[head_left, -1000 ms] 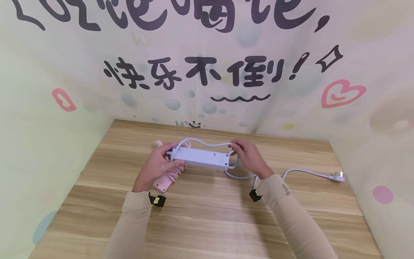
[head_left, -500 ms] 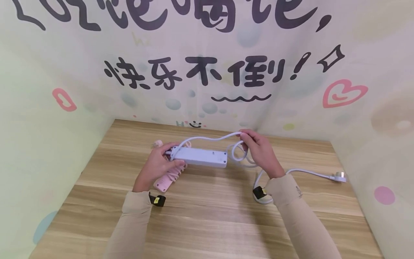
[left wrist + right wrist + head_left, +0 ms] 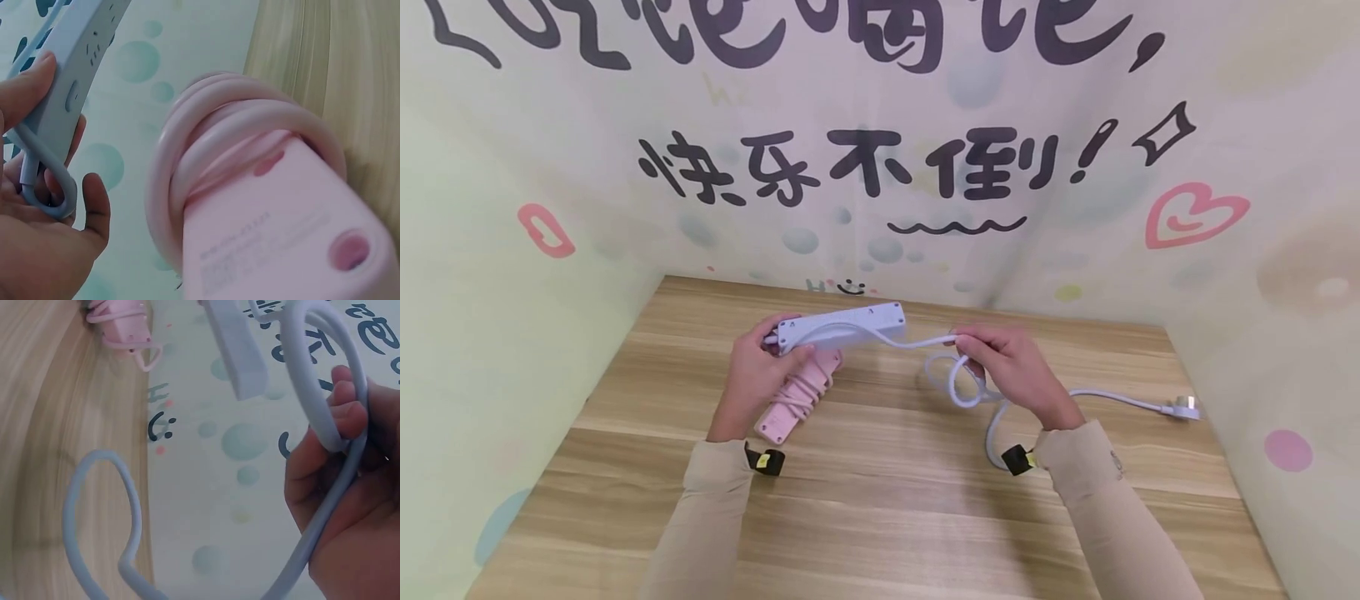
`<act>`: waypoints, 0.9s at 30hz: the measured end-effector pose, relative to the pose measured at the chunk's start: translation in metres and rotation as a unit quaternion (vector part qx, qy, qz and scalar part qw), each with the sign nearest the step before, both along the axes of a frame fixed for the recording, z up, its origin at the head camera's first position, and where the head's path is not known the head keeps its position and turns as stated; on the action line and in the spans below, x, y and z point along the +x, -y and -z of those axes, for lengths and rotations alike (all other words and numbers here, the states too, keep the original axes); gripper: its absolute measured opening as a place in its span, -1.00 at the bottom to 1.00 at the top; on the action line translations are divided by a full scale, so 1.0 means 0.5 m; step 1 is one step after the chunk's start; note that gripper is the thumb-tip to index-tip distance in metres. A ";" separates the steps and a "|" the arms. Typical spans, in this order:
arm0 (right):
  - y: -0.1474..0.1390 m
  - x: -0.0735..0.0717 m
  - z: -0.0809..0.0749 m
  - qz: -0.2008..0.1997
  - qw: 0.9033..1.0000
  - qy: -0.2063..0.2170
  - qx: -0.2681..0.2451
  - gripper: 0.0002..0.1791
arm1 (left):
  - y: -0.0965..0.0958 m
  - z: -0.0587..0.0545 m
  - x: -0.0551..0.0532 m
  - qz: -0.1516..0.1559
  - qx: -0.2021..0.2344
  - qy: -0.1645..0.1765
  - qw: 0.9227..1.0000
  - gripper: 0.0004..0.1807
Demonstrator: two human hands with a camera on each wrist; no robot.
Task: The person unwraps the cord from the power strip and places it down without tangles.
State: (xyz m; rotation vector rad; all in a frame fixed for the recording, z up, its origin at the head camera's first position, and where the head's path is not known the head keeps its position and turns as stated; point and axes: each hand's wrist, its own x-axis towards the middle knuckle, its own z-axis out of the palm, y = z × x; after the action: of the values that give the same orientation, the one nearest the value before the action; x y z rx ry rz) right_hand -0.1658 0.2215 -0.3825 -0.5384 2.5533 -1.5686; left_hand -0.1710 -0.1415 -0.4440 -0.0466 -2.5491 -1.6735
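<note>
My left hand [image 3: 758, 367] grips the left end of a pale blue power strip [image 3: 880, 318], thumb on its near side, holding it above the table with its right end tilted up. The strip's cord [image 3: 53, 172] bends in a tight loop at the held end, then runs along the strip toward my right hand [image 3: 1018, 367]. My right fingers pinch that cord [image 3: 917, 343], and a loose loop hangs below them. Under the left hand lies a pink power strip [image 3: 778, 423] with its own cord wrapped round it; it looms large in the left wrist view.
The blue cord's plug [image 3: 1185, 407] lies on the wooden table [image 3: 880, 517] near the right edge. More slack cord [image 3: 100, 487] curves over the table by the right hand. A printed curtain wall [image 3: 820, 250] stands behind and at both sides.
My left hand has raised and tilted the blue power strip, its right end swinging up and back. My right hand has moved right, drawing out cord, first rising, then lowering.
</note>
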 end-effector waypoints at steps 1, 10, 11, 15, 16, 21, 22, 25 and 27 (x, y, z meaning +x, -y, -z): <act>0.000 0.002 0.003 -0.007 1.000 0.008 0.009 -0.77 | 0.000 0.000 -0.001 -0.007 0.001 -0.004 1.000 -0.40; 0.007 0.011 0.052 -0.084 0.994 0.048 0.048 -0.77 | -0.015 -0.002 -0.006 -0.054 -0.009 -0.016 0.998 -0.40; 0.009 0.012 0.058 -0.092 0.993 0.050 0.049 -0.78 | -0.020 -0.001 -0.006 -0.059 -0.010 -0.020 0.998 -0.40; 0.016 0.014 0.077 -0.117 0.990 0.056 0.062 -0.79 | -0.042 0.007 -0.006 -0.078 0.002 -0.035 0.996 -0.40; 0.017 0.015 0.080 -0.119 0.989 0.055 0.068 -0.79 | -0.048 0.009 -0.005 -0.081 0.004 -0.038 0.996 -0.40; 0.016 0.019 0.095 -0.118 0.987 0.062 0.093 -0.78 | -0.087 0.018 0.003 -0.093 0.012 -0.042 0.995 -0.42; 0.015 0.019 0.098 -0.116 0.986 0.064 0.098 -0.77 | -0.096 0.020 0.005 -0.095 0.015 -0.039 0.995 -0.42; 0.010 0.021 0.109 -0.115 0.985 0.061 0.110 -0.75 | -0.121 0.026 0.009 -0.095 0.016 -0.030 0.995 -0.40; 0.008 0.022 0.115 -0.119 0.985 0.054 0.114 -0.75 | -0.136 0.031 0.012 -0.088 0.008 -0.022 0.996 -0.36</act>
State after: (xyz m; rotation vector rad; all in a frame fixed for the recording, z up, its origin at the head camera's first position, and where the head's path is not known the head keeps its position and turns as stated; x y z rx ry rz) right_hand -0.1548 0.2177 -0.4401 -0.6798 2.4373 -1.1774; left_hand -0.1652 -0.0733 -0.4597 0.1368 -2.4278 -1.6089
